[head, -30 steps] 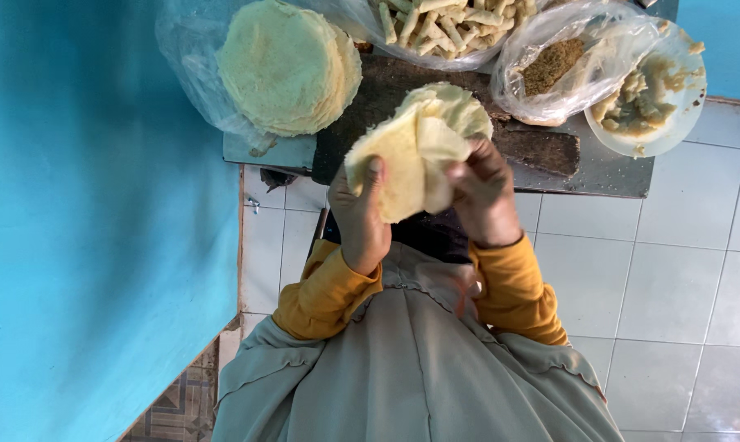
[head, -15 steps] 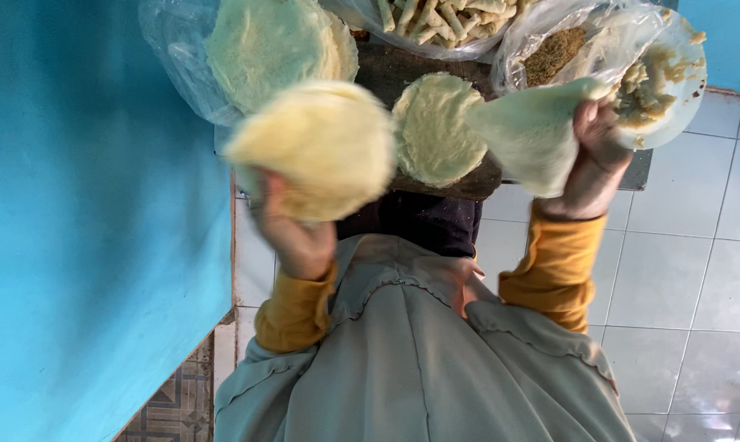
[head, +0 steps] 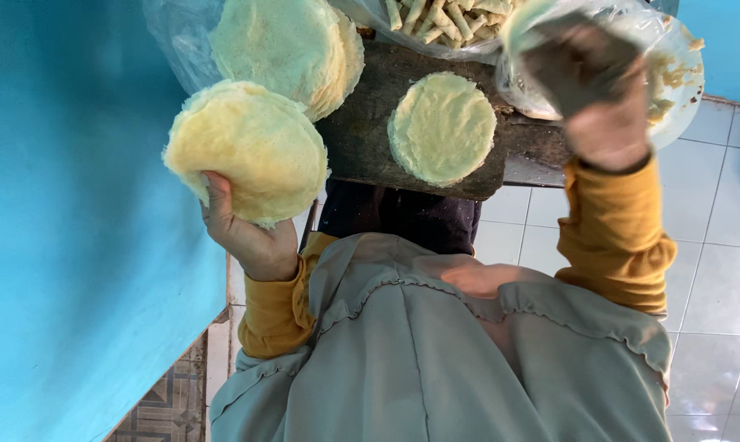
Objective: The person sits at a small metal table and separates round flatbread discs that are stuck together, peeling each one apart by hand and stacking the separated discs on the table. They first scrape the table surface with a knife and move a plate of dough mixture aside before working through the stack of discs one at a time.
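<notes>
Fingers of left hand clamped on wrapper stack, right hand blurred, grip unclear, single wrapper on dark board

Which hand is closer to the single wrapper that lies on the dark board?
Right. The right hand hovers just beside the wrapper on the board, blurred, above the bowl. The left hand is farther off, holding a stack of wrappers.

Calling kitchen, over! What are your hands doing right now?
Left hand holds a stack of round wrappers. Right hand, blurred, above the bowl. One wrapper lies flat on the board. Nothing blocking.
</notes>
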Tool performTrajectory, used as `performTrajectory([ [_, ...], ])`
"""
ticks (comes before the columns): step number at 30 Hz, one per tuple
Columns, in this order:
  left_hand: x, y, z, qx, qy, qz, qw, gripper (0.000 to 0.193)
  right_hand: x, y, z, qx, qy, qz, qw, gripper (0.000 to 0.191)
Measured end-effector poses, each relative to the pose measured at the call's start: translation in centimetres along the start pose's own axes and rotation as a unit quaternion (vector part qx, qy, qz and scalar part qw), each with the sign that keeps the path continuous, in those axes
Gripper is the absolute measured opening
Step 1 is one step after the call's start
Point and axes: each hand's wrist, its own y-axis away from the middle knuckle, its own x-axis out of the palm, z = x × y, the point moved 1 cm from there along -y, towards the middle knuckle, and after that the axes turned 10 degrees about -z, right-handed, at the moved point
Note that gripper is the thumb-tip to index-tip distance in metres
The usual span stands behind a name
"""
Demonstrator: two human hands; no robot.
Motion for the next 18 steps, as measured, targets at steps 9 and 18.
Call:
performTrajectory([
  [9, -0.3, 0.0, 1.1, -0.015, -0.020, -0.027, 0.999, 0.049, 9.4, 4.8, 6.8, -0.024, 0.106, 0.047, 0.993, 0.018],
  [18, -0.2, 0.3, 1.9, -0.025, -0.028, -0.012, 0.999, 0.053, 8.8, 6.5, 7.0, -0.074, 0.150, 0.065, 0.984, 0.036],
])
